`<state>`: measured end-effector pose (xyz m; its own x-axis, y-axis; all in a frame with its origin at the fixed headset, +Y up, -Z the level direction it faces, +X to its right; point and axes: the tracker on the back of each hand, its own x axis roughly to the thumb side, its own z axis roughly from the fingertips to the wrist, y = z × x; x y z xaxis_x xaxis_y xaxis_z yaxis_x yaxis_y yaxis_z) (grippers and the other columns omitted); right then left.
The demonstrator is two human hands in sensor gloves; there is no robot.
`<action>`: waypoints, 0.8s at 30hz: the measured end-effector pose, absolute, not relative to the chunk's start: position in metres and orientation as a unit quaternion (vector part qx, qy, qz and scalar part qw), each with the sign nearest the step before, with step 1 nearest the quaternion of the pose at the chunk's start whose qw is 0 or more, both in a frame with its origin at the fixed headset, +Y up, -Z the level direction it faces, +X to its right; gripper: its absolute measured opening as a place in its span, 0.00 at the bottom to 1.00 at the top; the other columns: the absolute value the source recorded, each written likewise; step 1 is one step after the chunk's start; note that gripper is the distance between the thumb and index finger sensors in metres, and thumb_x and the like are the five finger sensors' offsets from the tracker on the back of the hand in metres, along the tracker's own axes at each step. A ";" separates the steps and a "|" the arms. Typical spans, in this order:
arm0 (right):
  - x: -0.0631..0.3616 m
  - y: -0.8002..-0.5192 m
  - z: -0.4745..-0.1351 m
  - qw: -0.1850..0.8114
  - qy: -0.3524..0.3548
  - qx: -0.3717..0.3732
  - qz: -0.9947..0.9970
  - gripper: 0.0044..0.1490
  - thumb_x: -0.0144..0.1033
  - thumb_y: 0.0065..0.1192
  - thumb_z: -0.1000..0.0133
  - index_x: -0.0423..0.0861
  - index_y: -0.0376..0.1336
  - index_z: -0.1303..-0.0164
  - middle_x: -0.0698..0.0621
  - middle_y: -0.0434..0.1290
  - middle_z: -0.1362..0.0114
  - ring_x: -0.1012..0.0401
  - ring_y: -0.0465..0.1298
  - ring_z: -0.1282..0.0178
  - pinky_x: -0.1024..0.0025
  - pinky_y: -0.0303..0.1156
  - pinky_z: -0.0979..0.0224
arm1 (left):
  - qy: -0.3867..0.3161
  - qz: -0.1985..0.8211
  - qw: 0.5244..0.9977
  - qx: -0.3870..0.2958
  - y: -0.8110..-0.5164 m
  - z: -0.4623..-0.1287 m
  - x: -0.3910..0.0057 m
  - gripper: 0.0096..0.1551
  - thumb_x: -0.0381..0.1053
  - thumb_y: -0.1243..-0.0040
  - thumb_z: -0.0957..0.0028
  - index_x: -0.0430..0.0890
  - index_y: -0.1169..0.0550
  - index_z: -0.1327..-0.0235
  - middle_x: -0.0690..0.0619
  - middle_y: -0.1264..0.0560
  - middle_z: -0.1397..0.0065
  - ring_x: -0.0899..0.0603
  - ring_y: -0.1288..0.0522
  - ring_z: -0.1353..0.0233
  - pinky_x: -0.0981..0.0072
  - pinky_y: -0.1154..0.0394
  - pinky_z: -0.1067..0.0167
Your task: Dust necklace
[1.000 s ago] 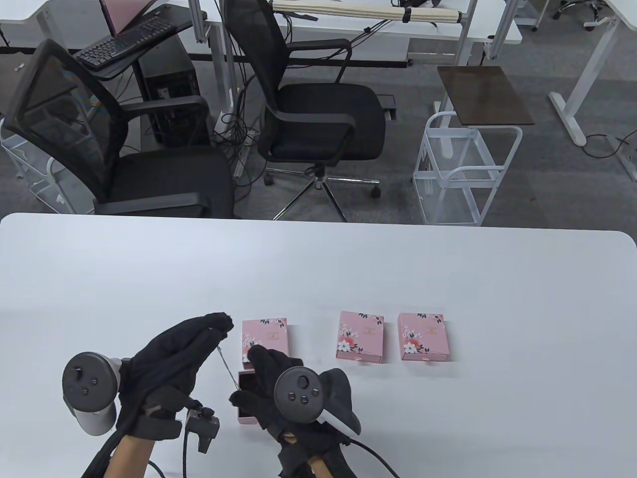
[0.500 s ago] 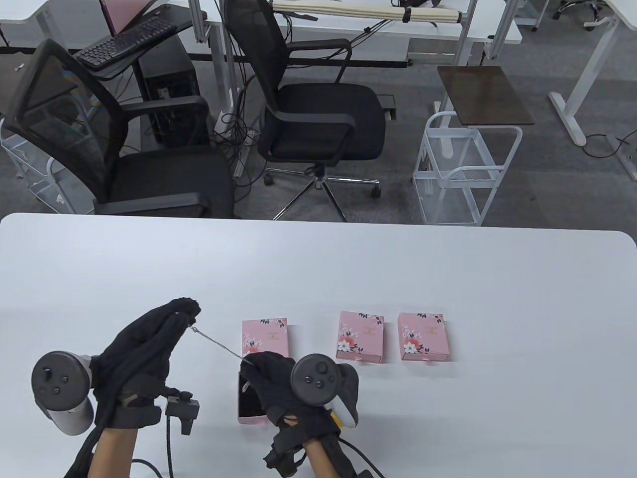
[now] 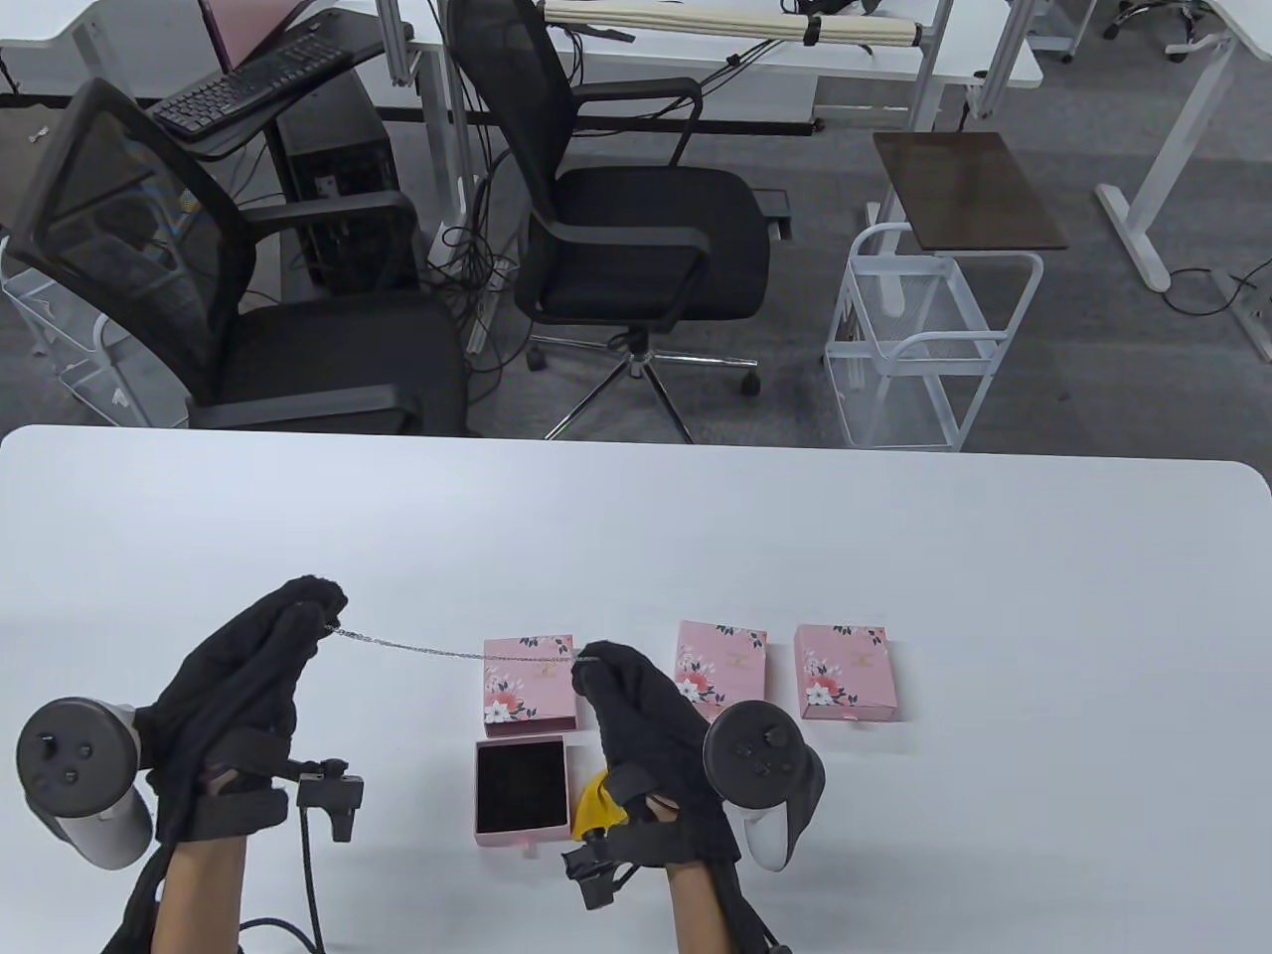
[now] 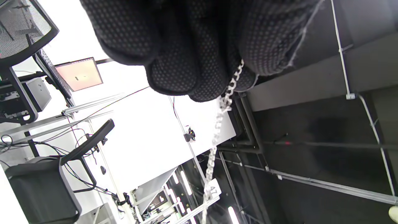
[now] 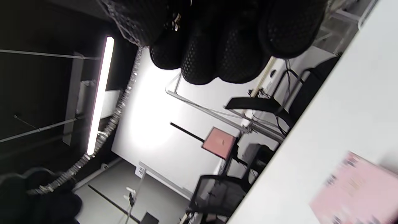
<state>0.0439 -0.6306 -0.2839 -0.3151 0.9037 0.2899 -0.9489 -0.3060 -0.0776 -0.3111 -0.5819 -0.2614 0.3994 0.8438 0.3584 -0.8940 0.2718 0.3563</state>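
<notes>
A thin silver necklace chain [image 3: 447, 651] is stretched nearly level above the table between both hands. My left hand [image 3: 323, 606] pinches its left end at the fingertips; in the left wrist view the chain [image 4: 219, 130] runs out from between the gloved fingers [image 4: 199, 71]. My right hand [image 3: 588, 661] pinches the right end; the right wrist view shows the chain [image 5: 119, 105] trailing away toward the other hand. A yellow item [image 3: 599, 803] is tucked under the right palm. Below the chain lies the open pink box tray [image 3: 523, 790] with its dark lining, empty.
The tray's pink floral sleeve [image 3: 530, 681] lies just behind it, under the chain. Two more closed pink floral boxes [image 3: 719, 670] [image 3: 846, 672] lie to the right. Office chairs [image 3: 636, 229] and a white wire cart [image 3: 924, 338] stand beyond the table's far edge.
Both hands have moved apart, the left one leftward and the right one rightward, pulling the chain up out of the box tray from slanted to taut and nearly level. The tray now lies uncovered.
</notes>
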 end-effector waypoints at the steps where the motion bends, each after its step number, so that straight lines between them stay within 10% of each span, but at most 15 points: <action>1: 0.043 -0.623 -0.282 0.580 -0.128 0.098 0.798 0.23 0.39 0.55 0.29 0.41 0.65 0.29 0.36 0.74 0.32 0.38 0.74 0.38 0.43 0.70 0.33 | -0.049 0.539 0.802 0.254 -0.582 -0.262 -0.309 0.18 0.58 0.31 0.41 0.52 0.13 0.43 0.50 0.12 0.39 0.46 0.16 0.40 0.52 0.20 0.44; 24: 0.019 -0.570 -0.257 0.554 -0.191 0.182 0.790 0.23 0.39 0.56 0.29 0.41 0.66 0.30 0.36 0.75 0.33 0.38 0.75 0.39 0.44 0.70 0.34 | -0.074 0.272 0.959 0.041 -0.607 -0.289 -0.246 0.20 0.55 0.32 0.38 0.50 0.15 0.37 0.47 0.15 0.32 0.41 0.19 0.35 0.48 0.22 0.40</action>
<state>0.0188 -0.5701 -0.2570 -0.3197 0.8058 0.4985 -0.9445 -0.3132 -0.0995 -0.2463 -0.6068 -0.2885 0.8411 0.5153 0.1642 -0.5274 0.8488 0.0376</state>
